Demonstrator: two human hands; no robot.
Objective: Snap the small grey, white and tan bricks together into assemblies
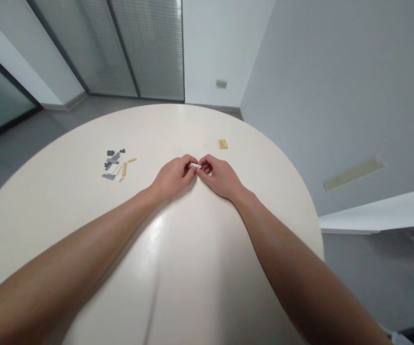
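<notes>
Both my hands meet over the middle of the table, fingertips close together. A small white building-block piece [195, 166] with studs bridges the gap between them. My left hand [174, 176] pinches its left end between thumb and fingers. At its right end, my right hand [220, 176] is closed with thumb and index finger on the same piece. A bit of white shows under the right hand's curled fingers, too small to make out. Beyond the right hand lie a tan square piece [223, 144] and a tiny white piece [206, 144].
The round white table [192, 268] reaches toward a glass partition [160, 48] and a wall. On its left side is a loose pile of small grey pieces [112, 160], with white ones and tan strips [124, 168] beside it.
</notes>
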